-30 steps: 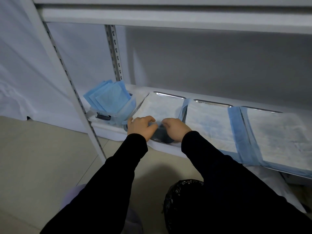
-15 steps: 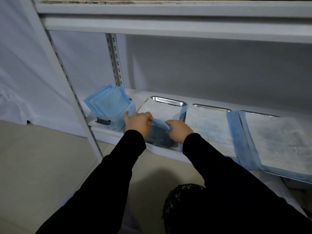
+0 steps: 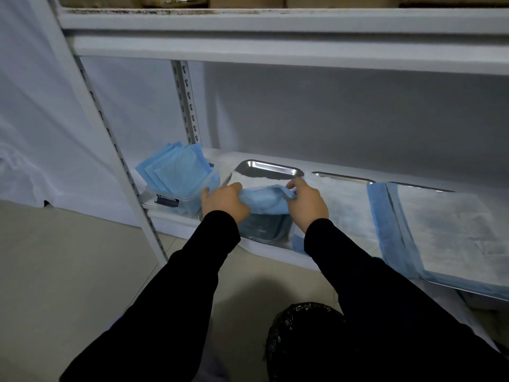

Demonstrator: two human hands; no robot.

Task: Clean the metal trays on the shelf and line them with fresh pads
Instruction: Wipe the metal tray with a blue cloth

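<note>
gripping blue pad (image 3: 265, 198), bunched, w/ both hands

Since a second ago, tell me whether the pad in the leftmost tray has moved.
Yes. The left hand and right hand have bunched the blue pad toward the middle of the leftmost tray, baring its near floor.

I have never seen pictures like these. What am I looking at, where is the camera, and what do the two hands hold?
There is no machine: a person wears one camera on the head, looking down at their own arms. The left hand and the right hand both grip a crumpled blue pad over the leftmost metal tray on the shelf. The middle tray and right tray are covered with pads. A clear box of folded blue pads stands at the left.
</note>
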